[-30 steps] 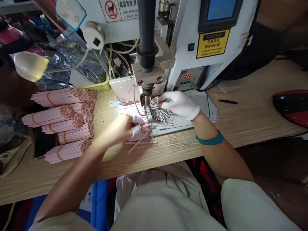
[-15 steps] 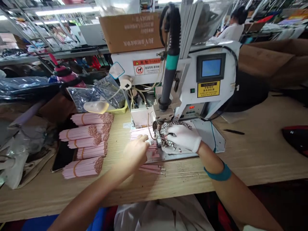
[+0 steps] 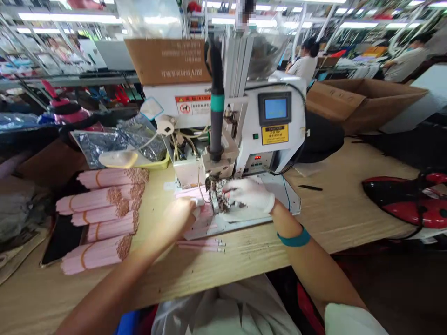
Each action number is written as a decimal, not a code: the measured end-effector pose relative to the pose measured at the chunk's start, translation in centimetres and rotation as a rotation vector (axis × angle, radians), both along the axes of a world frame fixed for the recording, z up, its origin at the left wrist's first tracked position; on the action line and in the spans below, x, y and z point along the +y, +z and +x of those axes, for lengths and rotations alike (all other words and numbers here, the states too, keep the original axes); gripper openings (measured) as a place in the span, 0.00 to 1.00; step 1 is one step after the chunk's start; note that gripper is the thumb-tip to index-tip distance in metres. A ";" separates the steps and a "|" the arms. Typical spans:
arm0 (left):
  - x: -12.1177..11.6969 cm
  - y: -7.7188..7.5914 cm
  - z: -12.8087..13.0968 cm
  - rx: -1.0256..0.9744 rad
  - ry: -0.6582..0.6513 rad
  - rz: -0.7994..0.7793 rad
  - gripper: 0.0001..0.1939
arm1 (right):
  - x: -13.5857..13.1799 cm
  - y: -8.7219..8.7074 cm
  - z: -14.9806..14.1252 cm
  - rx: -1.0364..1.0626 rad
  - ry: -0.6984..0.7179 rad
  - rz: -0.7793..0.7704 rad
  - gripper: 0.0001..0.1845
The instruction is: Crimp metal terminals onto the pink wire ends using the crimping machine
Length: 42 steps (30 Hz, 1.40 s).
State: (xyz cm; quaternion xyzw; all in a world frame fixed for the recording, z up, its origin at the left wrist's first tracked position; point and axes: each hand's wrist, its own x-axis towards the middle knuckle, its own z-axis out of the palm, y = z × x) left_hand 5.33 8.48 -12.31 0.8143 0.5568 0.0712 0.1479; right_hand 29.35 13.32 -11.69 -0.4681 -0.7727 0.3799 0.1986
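My left hand point(image 3: 179, 214) is closed at the front of the machine, with white covering on its fingertips. Its fingers press together beside pink strips point(image 3: 192, 191) lying on the machine's plate; what they pinch is blurred and hidden. Across from it, my right hand point(image 3: 249, 194), in a white glove, reaches over a pile of small black-and-white pieces point(image 3: 221, 197). Its fingers are stretched and apart, with the tips touching the pile. Between the two hands stands the metal head point(image 3: 213, 184) of the machine. A few pink strips with dark-marked white ends point(image 3: 204, 245) lie on the table edge.
Rubber-banded bundles of pink strips point(image 3: 99, 228) are stacked at left, near a yellow basket point(image 3: 159, 163). The white machine point(image 3: 275, 139) carries a screen and a thick dark hose point(image 3: 216, 125). A red-and-black object point(image 3: 401, 204) sits at right. Two people are in the background.
The view has swung rightward, so everything sits farther left and more of the right side shows. Both hands stay by the machine head; the right still touches the pile.
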 end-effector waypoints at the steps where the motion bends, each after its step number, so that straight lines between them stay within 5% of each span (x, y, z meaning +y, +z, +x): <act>1: 0.2 0.0 -0.2 0.029 0.025 0.016 0.12 | 0.2 -0.2 0.0 -0.012 -0.038 0.069 0.12; 5: 0.7 -0.3 -0.8 -0.044 -0.024 0.082 0.12 | 1.0 -0.8 0.4 -0.081 -0.144 0.230 0.12; 10: 0.9 -0.2 -1.0 -0.149 -0.017 0.111 0.09 | 0.9 -1.3 -0.4 -0.130 -0.101 0.316 0.10; 17: 1.6 -0.2 -0.6 -0.551 -0.075 -0.144 0.13 | 0.6 -2.0 -2.2 -0.251 0.006 0.380 0.07; 27: 1.9 -1.0 -0.6 -0.696 0.007 -0.348 0.17 | -0.3 -0.6 -1.8 0.145 -0.122 -0.002 0.07; 32: 1.9 -1.0 -0.6 -0.797 0.051 -0.463 0.13 | -0.4 -0.6 -2.3 0.365 -0.207 0.012 0.05; 37: 2.1 -1.0 -0.5 -0.792 0.075 -0.483 0.11 | -0.7 -1.4 -3.3 0.574 -0.198 -0.448 0.07; 42: 2.3 -1.1 -0.5 -0.795 0.057 -0.456 0.09 | -0.5 -2.1 -3.6 0.589 -0.149 -0.545 0.06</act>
